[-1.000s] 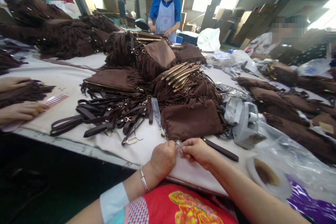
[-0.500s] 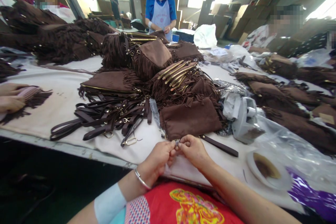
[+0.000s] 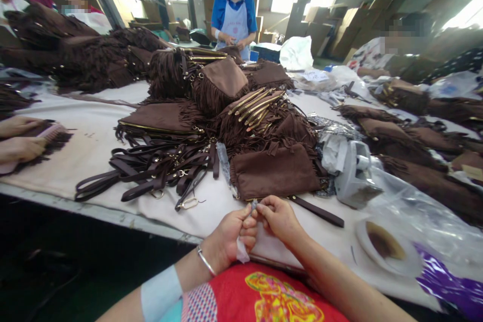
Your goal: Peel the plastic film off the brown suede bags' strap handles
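Note:
At the table's near edge my left hand is closed, with a pale, thin wrapping piece hanging below its curled fingers. My right hand pinches at a small greyish piece where the fingertips of both hands meet; its exact shape is too small to tell. Just beyond them lies a brown fringed pouch with its zip edge toward me. A dark wrist strap extends from it to the right. Left of the pouch, several dark straps with gold-coloured rings lie in a heap.
Fringed brown bags are piled behind the pouch. A tape dispenser, a tape roll and clear plastic stand to the right. Another person's hands hold a brush over fringe at the left. A person in an apron stands across the table.
My left hand has turned slightly and its fingers are curled more, with the pale wrapping now showing beneath. The other person's hands at the left have shifted a little with the brush.

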The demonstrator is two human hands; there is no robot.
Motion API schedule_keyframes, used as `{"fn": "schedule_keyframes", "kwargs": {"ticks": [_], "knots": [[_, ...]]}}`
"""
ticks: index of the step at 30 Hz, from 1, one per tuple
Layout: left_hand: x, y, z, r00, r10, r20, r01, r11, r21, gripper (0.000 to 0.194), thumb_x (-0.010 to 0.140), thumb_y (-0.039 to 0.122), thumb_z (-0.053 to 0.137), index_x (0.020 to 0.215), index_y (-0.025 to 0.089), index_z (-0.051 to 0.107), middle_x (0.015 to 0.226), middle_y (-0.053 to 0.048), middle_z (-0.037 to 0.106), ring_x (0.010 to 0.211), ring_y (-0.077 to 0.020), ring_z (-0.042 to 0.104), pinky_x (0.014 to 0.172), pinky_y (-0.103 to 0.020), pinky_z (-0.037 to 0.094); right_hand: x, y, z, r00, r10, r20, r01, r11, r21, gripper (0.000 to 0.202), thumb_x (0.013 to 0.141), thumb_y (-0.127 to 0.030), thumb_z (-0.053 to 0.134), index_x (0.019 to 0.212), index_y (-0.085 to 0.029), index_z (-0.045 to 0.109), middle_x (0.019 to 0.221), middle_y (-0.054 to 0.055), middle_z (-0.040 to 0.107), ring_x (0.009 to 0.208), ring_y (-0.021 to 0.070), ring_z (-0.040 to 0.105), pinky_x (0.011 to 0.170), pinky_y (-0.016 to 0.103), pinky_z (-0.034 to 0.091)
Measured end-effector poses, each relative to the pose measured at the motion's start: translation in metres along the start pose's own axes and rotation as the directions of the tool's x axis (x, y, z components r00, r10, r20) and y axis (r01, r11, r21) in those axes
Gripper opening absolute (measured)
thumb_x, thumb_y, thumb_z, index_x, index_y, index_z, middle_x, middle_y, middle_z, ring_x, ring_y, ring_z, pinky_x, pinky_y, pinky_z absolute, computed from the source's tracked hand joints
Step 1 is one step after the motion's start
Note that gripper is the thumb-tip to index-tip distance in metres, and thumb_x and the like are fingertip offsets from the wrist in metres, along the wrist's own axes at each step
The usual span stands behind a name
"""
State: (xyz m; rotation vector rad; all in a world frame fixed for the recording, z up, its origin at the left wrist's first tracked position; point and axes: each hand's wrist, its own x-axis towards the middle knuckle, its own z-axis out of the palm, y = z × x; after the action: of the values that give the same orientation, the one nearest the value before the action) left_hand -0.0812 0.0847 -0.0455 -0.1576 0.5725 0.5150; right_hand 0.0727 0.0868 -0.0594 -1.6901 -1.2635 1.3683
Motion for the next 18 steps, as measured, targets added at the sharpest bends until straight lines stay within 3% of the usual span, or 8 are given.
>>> {"fn": "schedule_keyframes", "kwargs": {"ticks": [4,7,10,14,18], "knots": [[0.002,-0.004,-0.005,0.999,0.038,-0.025,-0.036,0.997,0.070,0.029,0.099,0.036,0.040,0.081,0.015,0.049,0.049,0.010,0.030,0.035,-0.0032,0.022,0.035,-0.011,0.015,-0.009,-0.001,-0.014,0.980,-0.156,-0.125,0.134,0.977,-0.167,0.016,0.078,-0.032,0.057,0.081,-0.020,0.067,0.070,0.003,0.069,0.061,0.0170,0.060,0.055,0.026,0.046],[0.004,-0.010,-0.006,0.993,0.110,-0.042,-0.102,0.982,0.161,0.026,0.097,0.038,0.044,0.083,0.016,0.049,0.051,0.009,0.033,0.037,-0.0038,0.022,0.036,-0.013,0.016,-0.017,-0.009,-0.020,0.961,-0.206,-0.185,0.174,0.970,-0.172,0.020,0.078,-0.036,0.059,0.080,-0.021,0.072,0.083,0.006,0.073,0.080,0.0222,0.064,0.072,0.030,0.048],[0.005,-0.018,-0.003,0.963,0.264,-0.057,-0.232,0.916,0.327,0.027,0.092,0.042,0.053,0.084,0.017,0.050,0.053,0.009,0.038,0.038,-0.0036,0.022,0.038,-0.014,0.017,-0.022,-0.015,-0.016,0.987,-0.124,-0.101,0.117,0.991,-0.067,0.025,0.077,-0.040,0.060,0.073,-0.019,0.073,0.078,0.006,0.073,0.077,0.0224,0.064,0.071,0.030,0.047],[0.004,-0.029,0.001,0.882,0.470,-0.018,-0.378,0.732,0.566,0.036,0.085,0.050,0.059,0.073,0.017,0.049,0.051,0.008,0.041,0.038,-0.0040,0.026,0.038,-0.017,0.018,-0.023,-0.018,-0.003,0.999,-0.013,0.034,0.008,0.988,0.153,0.033,0.075,-0.048,0.064,0.064,-0.017,0.067,0.064,0.004,0.066,0.065,0.0186,0.059,0.062,0.028,0.044],[0.005,-0.034,0.002,0.833,0.553,0.006,-0.415,0.618,0.668,0.044,0.085,0.054,0.057,0.061,0.017,0.048,0.046,0.007,0.038,0.038,-0.0055,0.029,0.038,-0.019,0.020,-0.025,-0.019,0.009,0.976,0.058,0.210,-0.153,0.868,0.472,0.041,0.071,-0.056,0.069,0.061,-0.018,0.056,0.048,-0.001,0.054,0.047,0.0135,0.049,0.050,0.026,0.041]]}}
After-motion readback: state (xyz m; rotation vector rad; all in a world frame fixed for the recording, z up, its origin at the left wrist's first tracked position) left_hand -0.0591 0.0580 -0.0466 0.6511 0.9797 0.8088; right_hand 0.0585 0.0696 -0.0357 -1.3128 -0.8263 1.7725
